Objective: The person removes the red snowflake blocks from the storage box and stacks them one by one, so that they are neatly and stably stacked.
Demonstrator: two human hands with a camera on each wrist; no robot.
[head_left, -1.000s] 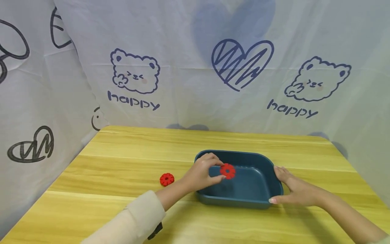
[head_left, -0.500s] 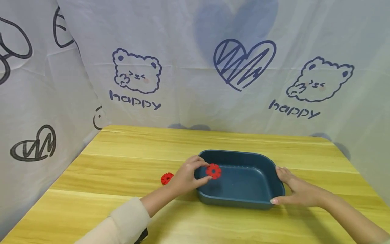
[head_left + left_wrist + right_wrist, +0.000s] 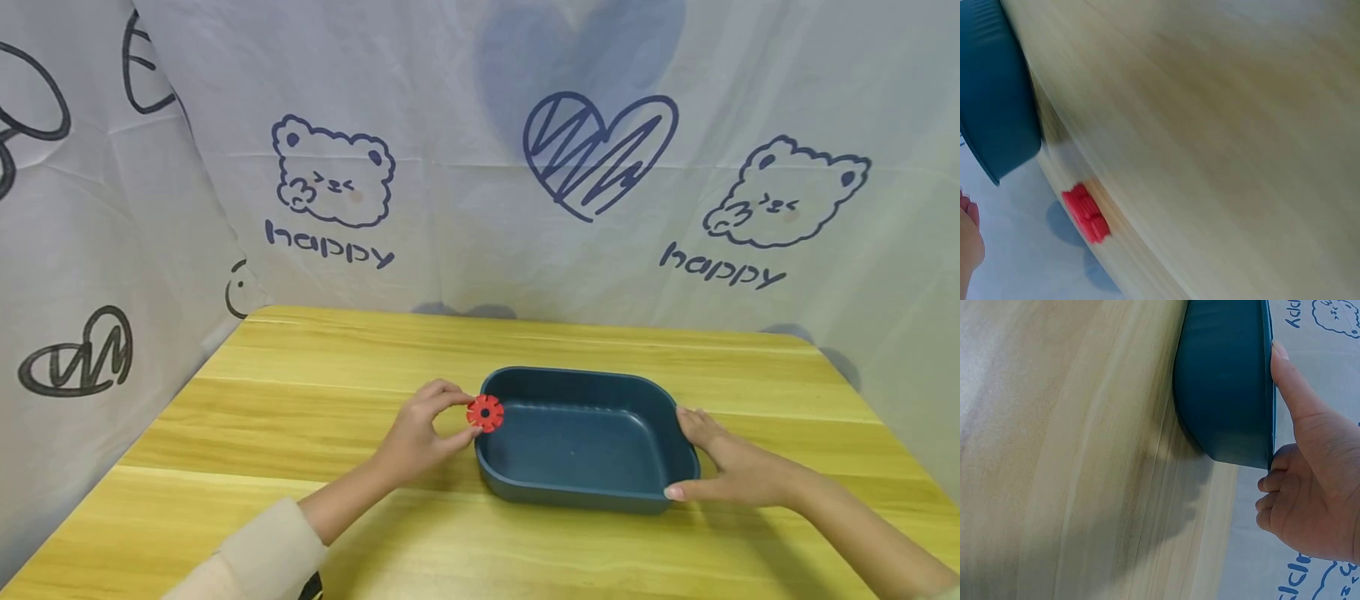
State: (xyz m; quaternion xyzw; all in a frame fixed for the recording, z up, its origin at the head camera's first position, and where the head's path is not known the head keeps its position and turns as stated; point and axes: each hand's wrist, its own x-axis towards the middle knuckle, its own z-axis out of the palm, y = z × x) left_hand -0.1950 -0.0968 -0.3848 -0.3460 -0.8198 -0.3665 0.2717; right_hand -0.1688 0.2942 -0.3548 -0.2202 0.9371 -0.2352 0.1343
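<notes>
My left hand [image 3: 420,429] pinches a red flower-shaped slotted disc [image 3: 495,415] between thumb and fingers, at the left rim of a dark blue plastic bin [image 3: 585,499]. The disc overlaps that rim in the head view. At the bin's right end, my right hand [image 3: 738,471] grips the rim, thumb at the front corner and fingers at the far side. The right wrist view has the thumb [image 3: 1300,387] along the rim and the other fingers curled against the end wall. A thick red notched piece [image 3: 1086,213] lies on the table; the left hand hides it in the head view.
The yellow wood-grain table [image 3: 225,433] holds the bin right of its middle. Behind it hangs a white cloth [image 3: 465,225] printed with bears and hearts, and more cloth hangs at the left and right. A dark object [image 3: 311,587] pokes out under the left sleeve.
My left hand has moved left with the red disc, from over the bin's inside to its left rim. It now covers the red piece on the table. My right hand has stayed put.
</notes>
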